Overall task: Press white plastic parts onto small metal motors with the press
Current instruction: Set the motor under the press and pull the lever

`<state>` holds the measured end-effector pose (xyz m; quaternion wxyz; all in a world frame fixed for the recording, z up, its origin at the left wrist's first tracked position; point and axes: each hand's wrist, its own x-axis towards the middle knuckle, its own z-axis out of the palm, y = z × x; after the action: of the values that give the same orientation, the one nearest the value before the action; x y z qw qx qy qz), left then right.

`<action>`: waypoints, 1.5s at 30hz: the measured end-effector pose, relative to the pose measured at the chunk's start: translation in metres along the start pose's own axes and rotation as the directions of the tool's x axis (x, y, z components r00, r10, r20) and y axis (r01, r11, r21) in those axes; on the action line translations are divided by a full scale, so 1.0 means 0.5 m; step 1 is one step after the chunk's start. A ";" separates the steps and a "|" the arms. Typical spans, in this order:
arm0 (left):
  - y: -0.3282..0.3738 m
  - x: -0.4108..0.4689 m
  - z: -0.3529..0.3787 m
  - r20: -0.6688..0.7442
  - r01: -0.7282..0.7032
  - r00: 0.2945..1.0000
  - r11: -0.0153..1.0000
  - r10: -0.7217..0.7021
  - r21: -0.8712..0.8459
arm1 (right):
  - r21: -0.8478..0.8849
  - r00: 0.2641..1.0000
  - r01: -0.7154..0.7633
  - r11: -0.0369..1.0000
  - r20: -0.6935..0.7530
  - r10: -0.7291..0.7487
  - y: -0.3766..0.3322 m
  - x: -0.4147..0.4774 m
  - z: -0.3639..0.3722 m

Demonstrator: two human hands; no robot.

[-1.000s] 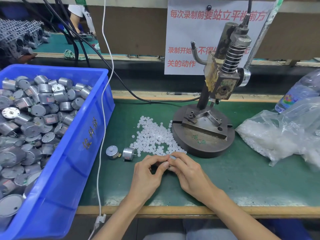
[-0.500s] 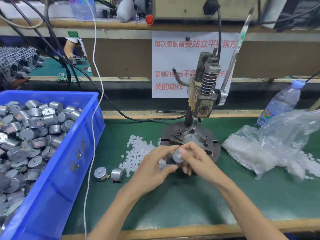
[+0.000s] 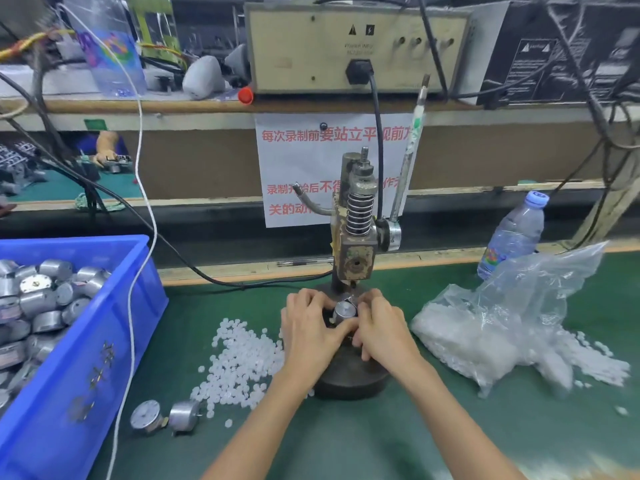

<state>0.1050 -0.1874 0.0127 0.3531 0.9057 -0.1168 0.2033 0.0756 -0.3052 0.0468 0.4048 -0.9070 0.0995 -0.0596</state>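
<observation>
A small silver motor (image 3: 345, 311) sits on the round dark base (image 3: 349, 379) of the hand press (image 3: 356, 237), right under the press head. My left hand (image 3: 310, 336) and my right hand (image 3: 382, 332) hold the motor between their fingertips from either side. Whether a white part is on the motor's shaft is hidden by my fingers. A heap of small white plastic parts (image 3: 242, 358) lies on the green mat left of the press base. Two more motors (image 3: 166, 415) lie on the mat in front of that heap.
A blue bin (image 3: 69, 393) full of motors stands at the left. A clear plastic bag of white parts (image 3: 502, 323) lies at the right, with a water bottle (image 3: 512, 237) behind it. The press lever (image 3: 410, 157) stands upright. A white cable (image 3: 138, 271) hangs by the bin.
Both hands moved forward from the front of the mat, carrying the motor up onto the press base under the head. The camera tilted upward.
</observation>
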 end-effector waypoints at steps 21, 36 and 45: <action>-0.001 0.005 0.005 0.107 0.109 0.991 0.964 -0.085 -0.243 | 0.460 0.872 0.383 0.801 -0.467 -0.149 -0.284 0.183 -0.312; 0.009 0.008 -0.012 0.134 0.142 0.985 0.955 -0.110 -0.260 | 0.406 0.549 0.799 0.444 -0.793 -0.264 -0.212 -0.014 -0.242; 0.013 0.007 -0.014 0.135 0.154 0.983 0.950 -0.121 -0.272 | 0.333 0.501 0.822 0.461 -0.809 -0.309 -0.176 -0.038 -0.222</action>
<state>0.1038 -0.1875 0.0229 0.4841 0.8626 -0.1014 0.1063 0.0477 -0.3235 0.1857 0.5983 -0.5743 -0.1329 -0.5428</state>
